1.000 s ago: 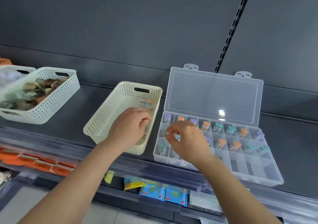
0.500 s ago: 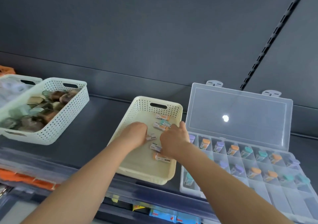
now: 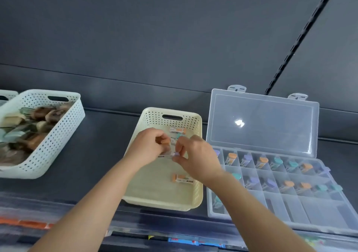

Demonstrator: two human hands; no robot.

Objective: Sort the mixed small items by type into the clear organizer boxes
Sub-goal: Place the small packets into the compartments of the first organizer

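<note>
On the dark grey shelf (image 3: 100, 147), beneath a matching back panel (image 3: 135, 38) crossed by one slotted rail (image 3: 295, 48), the cream basket (image 3: 151, 193) sat in the middle. Well left of it stood two white baskets: one (image 3: 58, 145) heaped with brown and green packets, the other (image 3: 7, 95) only an edge in view. Just right of it lay one clear organizer box (image 3: 319, 213), its lid (image 3: 261, 126) raised against the panel, with two latch tabs on top. Both my hands hovered over the cream basket. My left hand (image 3: 147, 147) had its fingers curled round an orange-capped tube (image 3: 165, 141); my right hand (image 3: 197, 157) pinched a purple-capped tube (image 3: 175, 154) between thumb and fingertips. Three more tubes lay loose inside the cream basket: two by its far wall (image 3: 177, 130) (image 3: 181, 136) and one near its front (image 3: 183, 179). In the organizer's compartments I counted five orange caps; the teal and purple ones were too blurred for a sure count.
</note>
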